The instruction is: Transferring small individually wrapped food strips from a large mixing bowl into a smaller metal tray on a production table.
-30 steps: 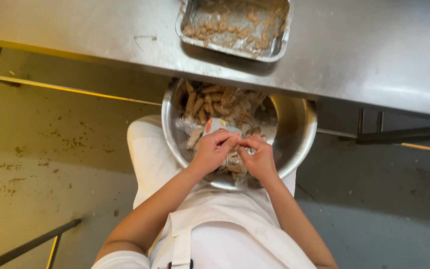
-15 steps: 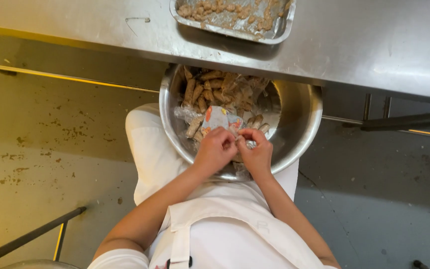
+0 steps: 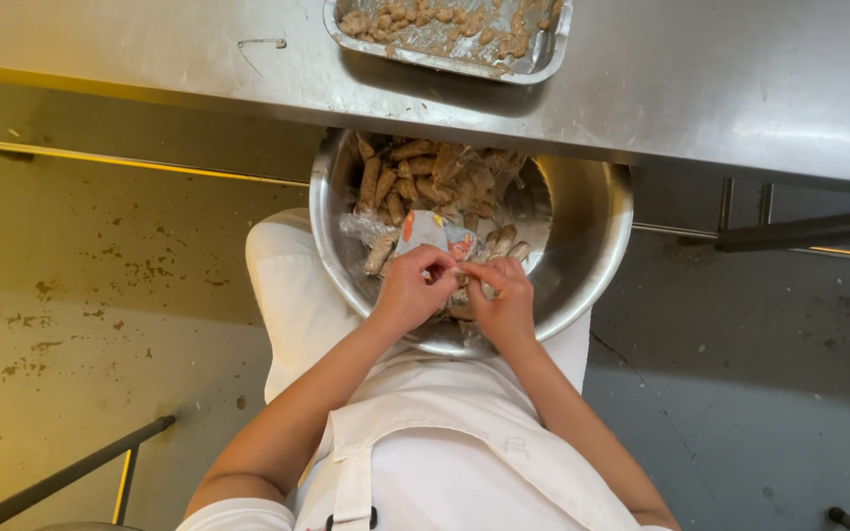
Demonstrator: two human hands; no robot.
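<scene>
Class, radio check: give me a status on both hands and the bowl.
Left hand and right hand together over the steel bowl, pinching a small piece. Bowl on lap, holds brown pieces and plastic wrap. Nothing blocking.

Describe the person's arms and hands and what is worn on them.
Both forearms are bare, and so are the left hand and the right hand: no gloves, and no rings, watch or bracelet that I can see. A short white sleeve shows at the left shoulder. A white apron covers the chest and lap.

White apron (image 3: 464,462) with bib strap, white short sleeves, white trousers; bare forearms, left hand (image 3: 413,290), right hand (image 3: 504,300) ungloved.
</scene>
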